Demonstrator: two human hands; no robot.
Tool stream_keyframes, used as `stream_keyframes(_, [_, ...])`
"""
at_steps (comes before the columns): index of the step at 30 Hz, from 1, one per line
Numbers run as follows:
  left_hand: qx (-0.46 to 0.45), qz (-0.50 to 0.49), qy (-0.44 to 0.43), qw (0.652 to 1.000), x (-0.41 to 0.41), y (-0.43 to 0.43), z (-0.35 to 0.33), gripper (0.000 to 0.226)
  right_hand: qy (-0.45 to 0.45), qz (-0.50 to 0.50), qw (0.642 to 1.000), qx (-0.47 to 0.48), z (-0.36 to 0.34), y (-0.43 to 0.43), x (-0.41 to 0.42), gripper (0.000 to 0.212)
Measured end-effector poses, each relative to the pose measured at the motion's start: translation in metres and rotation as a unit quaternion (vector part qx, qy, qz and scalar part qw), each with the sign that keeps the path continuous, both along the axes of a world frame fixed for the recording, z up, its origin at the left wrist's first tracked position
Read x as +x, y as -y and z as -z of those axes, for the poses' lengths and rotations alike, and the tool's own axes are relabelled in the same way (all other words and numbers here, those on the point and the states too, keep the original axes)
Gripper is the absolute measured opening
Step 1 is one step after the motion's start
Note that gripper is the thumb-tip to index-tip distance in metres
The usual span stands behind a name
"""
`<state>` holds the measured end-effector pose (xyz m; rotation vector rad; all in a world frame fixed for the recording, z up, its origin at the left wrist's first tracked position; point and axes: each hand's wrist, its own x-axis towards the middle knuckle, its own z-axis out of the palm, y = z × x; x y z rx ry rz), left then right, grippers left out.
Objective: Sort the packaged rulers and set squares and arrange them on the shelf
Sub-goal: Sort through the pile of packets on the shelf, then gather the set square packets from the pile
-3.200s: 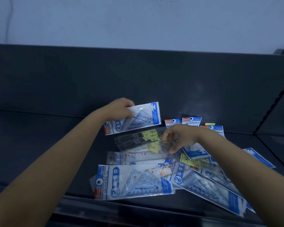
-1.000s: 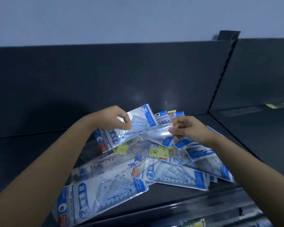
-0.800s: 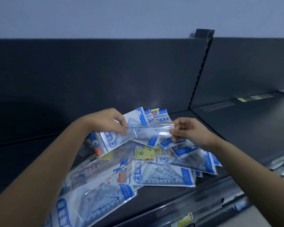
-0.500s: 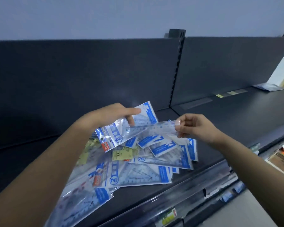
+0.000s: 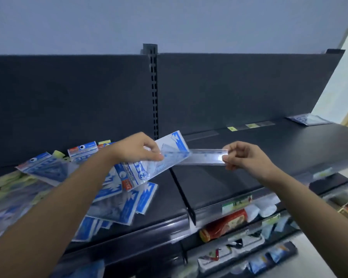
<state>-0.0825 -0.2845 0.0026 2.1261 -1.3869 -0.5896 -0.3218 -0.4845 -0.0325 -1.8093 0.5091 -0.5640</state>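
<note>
GEOMETRIC is printed on the blue-and-white packet [image 5: 172, 146] that the left hand [image 5: 135, 150] grips, with a circled 2 at 3 o'clock of the word; a red tag at the packet's 7 o'clock corner is too blurred to read. The clear ruler [image 5: 205, 159] pinched by the right hand [image 5: 245, 157] carries scale marks too fine to read. The other packets [image 5: 117, 205] are blurred

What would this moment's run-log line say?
left hand: holds set square pack | right hand: pinches clear ruler | pile of packs: on shelf, left | lone pack: shelf, far right
</note>
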Motion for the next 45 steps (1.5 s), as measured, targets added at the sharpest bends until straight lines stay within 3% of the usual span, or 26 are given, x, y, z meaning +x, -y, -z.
stream_keyframes(5, [0.000, -0.065, 0.026, 0.998, -0.007, 0.042, 0.013, 0.025, -0.003, 0.029, 0.999, 0.036, 0.009, 0.053, 0.005, 0.013])
stream_keyframes(11, [-0.019, -0.121, 0.152, 0.981, 0.017, 0.076, 0.008, 0.016, -0.020, 0.059, 0.996, 0.060, 0.015, 0.117, 0.048, 0.015])
stream_keyframes(16, [-0.053, -0.082, 0.131, 0.987, 0.053, 0.091, 0.001, 0.024, -0.058, 0.083, 0.993, 0.059, 0.031, 0.161, 0.088, 0.018])
stream_keyframes(20, [-0.061, -0.049, 0.033, 0.996, 0.064, 0.106, -0.001, 0.033, -0.124, 0.110, 0.986, 0.004, 0.042, 0.185, 0.113, 0.017])
stream_keyframes(23, [-0.047, -0.046, 0.013, 0.998, 0.065, 0.120, -0.002, 0.031, -0.134, 0.086, 0.985, -0.073, 0.049, 0.194, 0.123, 0.017])
stream_keyframes(26, [-0.041, -0.032, 0.008, 0.999, 0.057, 0.135, -0.001, 0.032, -0.104, 0.087, 0.978, -0.161, 0.046, 0.197, 0.126, 0.012])
stream_keyframes(28, [-0.037, -0.019, -0.002, 0.999, 0.049, 0.150, 0.001, 0.034, -0.032, 0.068, 0.993, -0.087, 0.034, 0.194, 0.124, 0.019])
stream_keyframes(31, [-0.027, 0.018, -0.008, 0.999, 0.034, 0.183, 0.003, 0.038, -0.003, -0.066, 0.992, 0.106, 0.010, 0.193, 0.109, 0.037])
stream_keyframes(34, [-0.039, 0.055, -0.002, 0.998, 0.014, 0.226, 0.003, 0.038, -0.036, -0.168, 0.979, 0.112, 0.000, 0.204, 0.085, 0.028])
stream_keyframes(39, [-0.034, 0.071, -0.043, 0.996, -0.034, 0.300, -0.005, 0.028, -0.059, -0.090, 0.991, 0.084, -0.003, 0.262, 0.015, 0.024])
stream_keyframes(45, [-0.063, 0.082, -0.079, 0.992, -0.127, 0.412, -0.008, 0.051, -0.039, -0.002, 0.997, 0.073, -0.008, 0.373, -0.117, 0.021])
